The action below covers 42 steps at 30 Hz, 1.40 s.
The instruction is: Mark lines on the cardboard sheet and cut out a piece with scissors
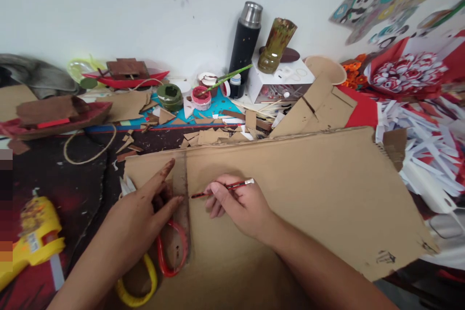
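A large sheet of brown cardboard (308, 179) lies across the table. My right hand (240, 203) holds a red and black pencil (238, 184), its dark tip beside the edge of a narrow, flat strip (182, 174). My left hand (152, 203) rests over that strip with index finger and thumb spread apart; its other fingers are curled under. Beneath my left hand lie scissors with one red handle (173, 271) and one yellow handle (150, 286); their blades show to the left of the hand.
A yellow glue gun (39, 237) lies at the left. Behind the cardboard are two model boats (125, 75), paint jars (170, 97), a black flask (245, 41), a white box (279, 82) and cardboard scraps. Paper strips (428, 155) and a bouquet (410, 72) sit at the right.
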{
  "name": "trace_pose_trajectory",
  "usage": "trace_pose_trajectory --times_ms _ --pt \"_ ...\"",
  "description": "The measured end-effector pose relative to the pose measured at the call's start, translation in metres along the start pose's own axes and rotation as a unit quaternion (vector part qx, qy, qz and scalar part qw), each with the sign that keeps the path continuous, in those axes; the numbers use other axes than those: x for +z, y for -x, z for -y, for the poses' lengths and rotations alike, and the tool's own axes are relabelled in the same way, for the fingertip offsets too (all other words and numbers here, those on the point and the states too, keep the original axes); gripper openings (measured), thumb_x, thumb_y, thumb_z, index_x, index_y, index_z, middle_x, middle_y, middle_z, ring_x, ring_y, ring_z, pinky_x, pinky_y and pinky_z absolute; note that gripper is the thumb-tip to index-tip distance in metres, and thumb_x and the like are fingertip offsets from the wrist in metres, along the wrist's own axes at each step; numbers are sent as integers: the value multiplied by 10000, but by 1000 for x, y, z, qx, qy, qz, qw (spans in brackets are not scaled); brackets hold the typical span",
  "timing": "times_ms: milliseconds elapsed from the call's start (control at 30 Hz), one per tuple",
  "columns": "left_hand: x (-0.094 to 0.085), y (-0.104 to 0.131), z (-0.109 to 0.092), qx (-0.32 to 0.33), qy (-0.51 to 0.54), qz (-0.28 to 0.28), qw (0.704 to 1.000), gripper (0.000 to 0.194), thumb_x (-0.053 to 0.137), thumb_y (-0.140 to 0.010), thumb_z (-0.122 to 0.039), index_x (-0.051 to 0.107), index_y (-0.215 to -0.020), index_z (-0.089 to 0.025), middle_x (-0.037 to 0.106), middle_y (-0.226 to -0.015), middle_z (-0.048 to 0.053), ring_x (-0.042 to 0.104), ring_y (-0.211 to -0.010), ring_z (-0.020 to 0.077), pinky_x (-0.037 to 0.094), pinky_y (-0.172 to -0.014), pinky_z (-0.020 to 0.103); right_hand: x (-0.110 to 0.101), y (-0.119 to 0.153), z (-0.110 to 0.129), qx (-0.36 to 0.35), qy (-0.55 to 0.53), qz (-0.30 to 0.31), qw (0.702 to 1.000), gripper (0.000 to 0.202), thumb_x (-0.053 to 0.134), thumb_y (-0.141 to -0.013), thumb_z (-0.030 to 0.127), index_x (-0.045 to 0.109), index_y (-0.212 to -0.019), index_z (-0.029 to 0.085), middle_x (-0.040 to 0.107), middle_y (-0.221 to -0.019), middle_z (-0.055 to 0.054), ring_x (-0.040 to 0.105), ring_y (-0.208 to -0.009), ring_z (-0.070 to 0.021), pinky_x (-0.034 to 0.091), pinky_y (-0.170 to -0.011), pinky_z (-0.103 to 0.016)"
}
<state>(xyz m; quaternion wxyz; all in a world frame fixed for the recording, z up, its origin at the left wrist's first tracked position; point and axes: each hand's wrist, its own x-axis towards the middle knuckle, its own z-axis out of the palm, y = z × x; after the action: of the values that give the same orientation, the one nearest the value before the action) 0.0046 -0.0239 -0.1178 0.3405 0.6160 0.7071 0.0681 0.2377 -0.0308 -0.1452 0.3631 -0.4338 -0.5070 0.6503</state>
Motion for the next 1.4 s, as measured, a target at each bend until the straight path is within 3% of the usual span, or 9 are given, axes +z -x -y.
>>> trace_pose_trajectory --times_ms 567,967,1400 --pt "3 -1 6 11 5 -10 1000 1033 474 -830 -691 388 -1731 -192 786 -844 17 742 -761 285 475 -750 380 1 -1 4 16 8 5 1000 541 597 -1064 709 709 -1004 183 728 -800 -33 711 -632 -136 602 -633 -256" --pt "0 0 -4 -6 -9 3 1000 1027 435 -822 -672 385 -1733 -202 784 -808 29 758 -768 313 468 -727 394 2 -1 2 12 10 6 1000 599 571 -1059 764 714 -1019 183 737 -799 -38 701 -621 -137 587 -612 -251" --pt "3 -1 5 9 -12 3 1000 1016 413 -856 -696 367 -1741 -200 799 -840 34 765 -781 312 480 -746 394 3 0 5 30 6 6 999 620 589 -1032 791 710 -992 185 722 -773 -21 689 -604 -128 605 -635 -258"
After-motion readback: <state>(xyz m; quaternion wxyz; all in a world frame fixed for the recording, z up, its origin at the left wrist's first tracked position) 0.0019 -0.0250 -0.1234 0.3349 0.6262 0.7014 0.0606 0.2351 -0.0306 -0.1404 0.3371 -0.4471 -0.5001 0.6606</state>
